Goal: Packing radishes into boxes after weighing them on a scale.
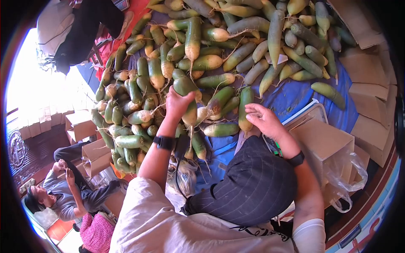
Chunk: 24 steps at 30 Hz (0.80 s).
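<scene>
A large heap of green radishes with pale root ends [129,141] covers a blue tarp [286,95] in front of me. My left hand [179,102] is closed around a green radish [184,84] above the middle of the pile; another radish [190,115] hangs or lies just beside that hand, and I cannot tell whether it is held too. My right hand [262,118] has its fingers apart, close to the side of an upright-lying green radish [246,109]; whether it touches it is not clear. Darker, duller radishes [253,25] lie at the far side.
Cardboard boxes [326,142] and a clear plastic bag [357,170] are at my right, beside flattened cardboard [370,95]. My bent knee [259,180] is near the tarp. A seated person [63,193] and a person in pink [95,232] are at lower left, near open boxes [96,156].
</scene>
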Available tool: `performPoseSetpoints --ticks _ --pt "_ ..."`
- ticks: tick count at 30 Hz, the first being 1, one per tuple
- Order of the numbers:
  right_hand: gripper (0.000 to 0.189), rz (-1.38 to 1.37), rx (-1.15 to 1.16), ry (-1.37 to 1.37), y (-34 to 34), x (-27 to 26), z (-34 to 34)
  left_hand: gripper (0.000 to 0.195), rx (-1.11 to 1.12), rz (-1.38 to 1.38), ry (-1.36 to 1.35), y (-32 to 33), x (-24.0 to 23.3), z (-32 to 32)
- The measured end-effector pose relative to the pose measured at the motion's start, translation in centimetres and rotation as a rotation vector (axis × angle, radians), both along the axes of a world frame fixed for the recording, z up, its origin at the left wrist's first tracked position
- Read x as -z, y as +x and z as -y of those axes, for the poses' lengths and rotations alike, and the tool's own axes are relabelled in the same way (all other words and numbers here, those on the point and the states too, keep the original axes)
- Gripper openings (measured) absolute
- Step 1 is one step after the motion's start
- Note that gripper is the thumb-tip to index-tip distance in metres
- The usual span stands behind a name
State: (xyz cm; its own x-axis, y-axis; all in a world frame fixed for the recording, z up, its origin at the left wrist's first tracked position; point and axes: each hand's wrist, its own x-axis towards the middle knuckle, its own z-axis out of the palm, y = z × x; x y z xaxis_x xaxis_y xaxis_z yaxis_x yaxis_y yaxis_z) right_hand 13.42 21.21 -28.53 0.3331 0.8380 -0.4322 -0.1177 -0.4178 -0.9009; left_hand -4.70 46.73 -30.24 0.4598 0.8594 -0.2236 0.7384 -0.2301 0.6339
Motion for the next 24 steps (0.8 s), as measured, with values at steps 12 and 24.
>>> performPoseSetpoints --ticks 12,24 --pt "0.034 -0.084 0.090 -0.002 -1.1 -0.7 3.7 0.077 -0.253 -0.616 -0.061 3.7 8.4 -5.4" --pt "0.031 -0.124 0.132 -0.067 -1.4 -2.1 4.9 0.062 -0.523 -0.366 0.279 -0.2 6.7 -10.5"
